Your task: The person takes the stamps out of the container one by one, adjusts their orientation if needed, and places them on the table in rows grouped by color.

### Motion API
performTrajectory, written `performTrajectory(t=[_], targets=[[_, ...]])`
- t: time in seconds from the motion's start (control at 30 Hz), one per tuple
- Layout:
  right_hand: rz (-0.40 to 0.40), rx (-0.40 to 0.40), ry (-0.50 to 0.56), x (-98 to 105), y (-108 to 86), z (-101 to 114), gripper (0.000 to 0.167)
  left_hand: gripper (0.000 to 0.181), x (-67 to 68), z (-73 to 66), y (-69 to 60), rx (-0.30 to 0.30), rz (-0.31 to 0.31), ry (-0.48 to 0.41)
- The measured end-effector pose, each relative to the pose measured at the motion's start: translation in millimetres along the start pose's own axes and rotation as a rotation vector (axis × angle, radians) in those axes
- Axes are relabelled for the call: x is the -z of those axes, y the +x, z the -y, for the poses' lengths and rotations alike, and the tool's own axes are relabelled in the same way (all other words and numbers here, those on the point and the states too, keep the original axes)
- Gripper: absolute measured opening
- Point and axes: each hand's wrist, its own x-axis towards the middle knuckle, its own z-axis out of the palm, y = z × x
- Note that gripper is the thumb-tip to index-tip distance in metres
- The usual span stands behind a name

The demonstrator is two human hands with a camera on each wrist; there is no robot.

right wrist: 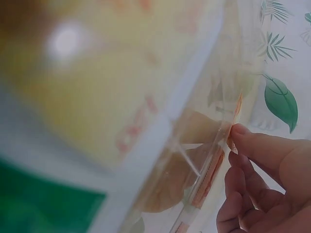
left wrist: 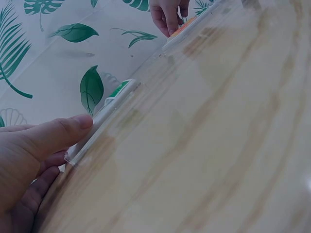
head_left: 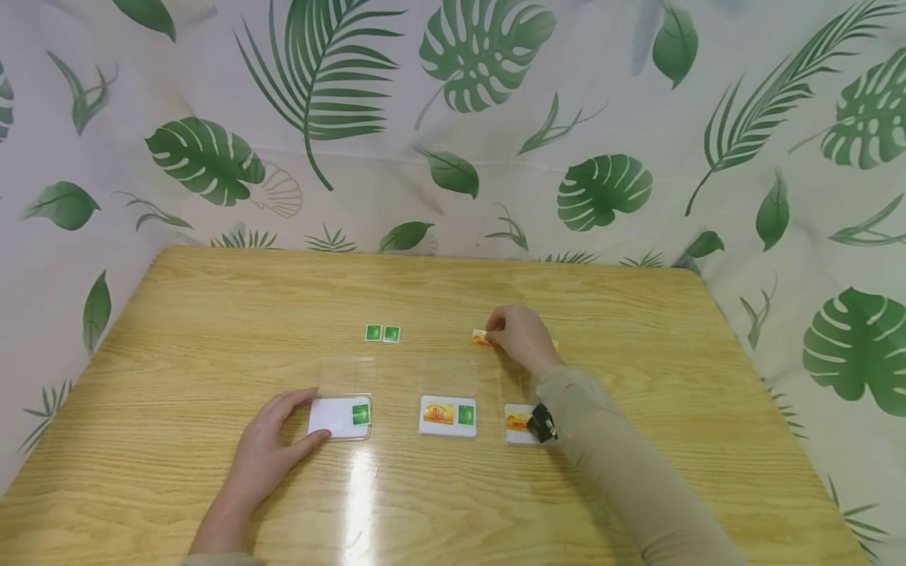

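While the left hand [head_left: 267, 440] grips a clear plastic case [head_left: 350, 439] between thumb and fingers, the right hand [head_left: 524, 339] pinches a yellow-orange rectangular sticker [head_left: 479, 338] beyond it. The case's white card [head_left: 329, 417], with one green square sticker [head_left: 361, 414], apparently awaits yellow-orange; the middle card [head_left: 444, 430] has both.

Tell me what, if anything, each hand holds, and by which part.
The right hand pinches a yellow-orange stamp by its right end; the left hand grips the leftmost case by its left end.
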Motion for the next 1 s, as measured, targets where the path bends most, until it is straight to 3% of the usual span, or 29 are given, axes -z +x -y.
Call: performTrajectory(t=[0.63,0.87,1.0], targets=[[0.031,-0.06,0.004,0,2.5,0,0.006,0.056,-0.4,1.4,-0.7,0.012,0.011,-0.002],[0.007,-0.022,0.043,0,-0.6,10,0.01,0.057,0.8,-0.6,-0.6,0.008,0.018,-0.003],[0.001,0.042,0.064,-2,-6.3,23,0.011,0.057,0.5,-0.1,-0.7,0.01,0.016,0.0]])
